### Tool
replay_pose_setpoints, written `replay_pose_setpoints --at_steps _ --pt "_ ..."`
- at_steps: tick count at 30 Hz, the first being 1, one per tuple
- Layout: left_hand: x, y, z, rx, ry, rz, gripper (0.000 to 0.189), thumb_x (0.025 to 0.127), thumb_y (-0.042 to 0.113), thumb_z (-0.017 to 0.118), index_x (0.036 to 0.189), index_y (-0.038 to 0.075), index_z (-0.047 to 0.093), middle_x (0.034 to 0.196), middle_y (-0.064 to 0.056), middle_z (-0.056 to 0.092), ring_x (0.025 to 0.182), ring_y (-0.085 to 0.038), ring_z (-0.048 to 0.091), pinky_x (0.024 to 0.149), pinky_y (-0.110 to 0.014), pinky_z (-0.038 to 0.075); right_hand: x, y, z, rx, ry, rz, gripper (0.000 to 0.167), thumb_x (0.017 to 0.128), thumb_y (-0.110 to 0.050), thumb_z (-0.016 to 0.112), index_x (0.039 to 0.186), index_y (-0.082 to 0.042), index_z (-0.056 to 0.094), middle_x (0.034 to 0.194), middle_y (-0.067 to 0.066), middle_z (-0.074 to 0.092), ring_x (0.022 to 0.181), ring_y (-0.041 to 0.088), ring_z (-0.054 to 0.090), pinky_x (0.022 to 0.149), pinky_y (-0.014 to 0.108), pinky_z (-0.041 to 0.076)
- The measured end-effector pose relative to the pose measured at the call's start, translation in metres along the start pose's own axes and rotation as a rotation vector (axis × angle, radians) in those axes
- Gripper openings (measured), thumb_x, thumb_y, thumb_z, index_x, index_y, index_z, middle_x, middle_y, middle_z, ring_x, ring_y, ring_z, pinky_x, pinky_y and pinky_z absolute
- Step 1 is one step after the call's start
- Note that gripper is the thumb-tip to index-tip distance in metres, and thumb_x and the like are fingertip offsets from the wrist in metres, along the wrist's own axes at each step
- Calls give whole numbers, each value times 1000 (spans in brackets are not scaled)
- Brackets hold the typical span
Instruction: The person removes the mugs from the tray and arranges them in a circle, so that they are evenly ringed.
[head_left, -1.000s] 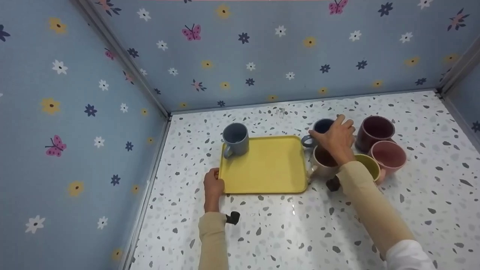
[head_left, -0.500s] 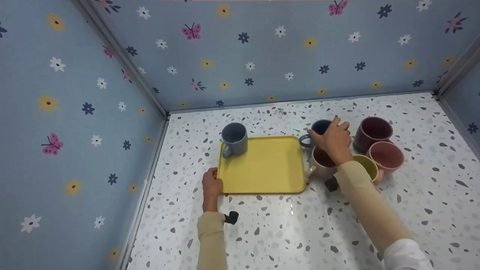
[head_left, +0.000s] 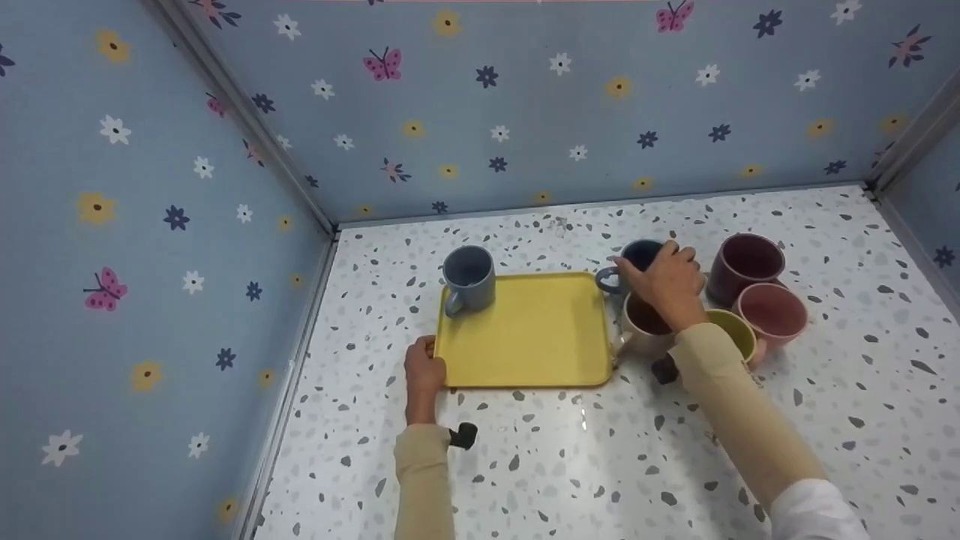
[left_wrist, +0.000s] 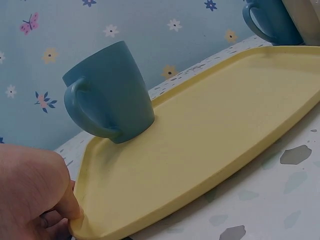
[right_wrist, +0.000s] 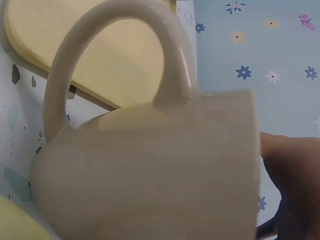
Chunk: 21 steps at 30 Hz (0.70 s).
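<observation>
My left hand (head_left: 424,367) grips the left edge of a yellow tray (head_left: 532,337); in the left wrist view the fingers curl at the tray's corner. A blue-grey mug (head_left: 472,281) stands upright at the tray's back left corner. Beyond the tray's right side, my right hand (head_left: 673,285) holds a second blue mug (head_left: 636,255) from above, thumb and fingers at its rim. Its handle points left, and the hand hides its right part. A cream mug (right_wrist: 150,175) fills much of the right wrist view, just in front of the blue one.
A maroon mug (head_left: 748,266), a pink mug (head_left: 776,315) and a yellow-green mug (head_left: 735,330) stand close together right of the right hand. The right forearm partly covers the yellow-green one. Flowered panels (head_left: 525,112) border the speckled table (head_left: 540,465).
The fingers of my right hand have come down and curled at the blue mug's rim. My left hand stays at the tray edge, and the mugs keep their places.
</observation>
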<state>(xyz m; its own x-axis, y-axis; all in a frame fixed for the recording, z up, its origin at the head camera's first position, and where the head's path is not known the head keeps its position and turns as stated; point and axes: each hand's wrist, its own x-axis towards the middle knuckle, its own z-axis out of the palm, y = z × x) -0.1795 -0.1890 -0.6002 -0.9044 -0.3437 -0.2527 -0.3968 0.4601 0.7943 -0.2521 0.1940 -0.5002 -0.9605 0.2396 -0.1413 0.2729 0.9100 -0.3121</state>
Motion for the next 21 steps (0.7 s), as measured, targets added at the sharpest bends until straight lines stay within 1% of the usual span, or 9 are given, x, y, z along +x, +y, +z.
replay_pose_setpoints --at_steps 6,11,17,21 --pt "-2 0 0 4 11 25 47 84 -9 39 127 0 55 117 -18 56 105 -29 55 91 -40 46 -3 1 -3 -23 4 -12 105 83 -76 37 129 18 30 119 41 40 105 54 49 84 62 43" --pt "-2 1 -1 8 2 23 48 85 -9 39 130 0 53 121 -19 55 109 -29 55 93 -41 46 -5 1 -3 -31 9 -12 101 85 -74 38 126 19 33 116 41 42 103 53 49 84 61 43" --pt "-2 1 0 12 1 15 47 85 -9 39 129 0 54 119 -19 55 106 -29 55 91 -40 46 -11 3 -1 -28 30 -22 99 87 -70 38 125 21 33 117 41 41 104 53 48 86 61 42" --pt "-2 3 0 17 8 23 46 85 -9 39 128 -1 54 118 -20 56 106 -29 55 91 -41 46 -15 2 -1 -29 41 -21 99 88 -69 38 127 22 32 121 41 39 108 53 45 89 63 40"
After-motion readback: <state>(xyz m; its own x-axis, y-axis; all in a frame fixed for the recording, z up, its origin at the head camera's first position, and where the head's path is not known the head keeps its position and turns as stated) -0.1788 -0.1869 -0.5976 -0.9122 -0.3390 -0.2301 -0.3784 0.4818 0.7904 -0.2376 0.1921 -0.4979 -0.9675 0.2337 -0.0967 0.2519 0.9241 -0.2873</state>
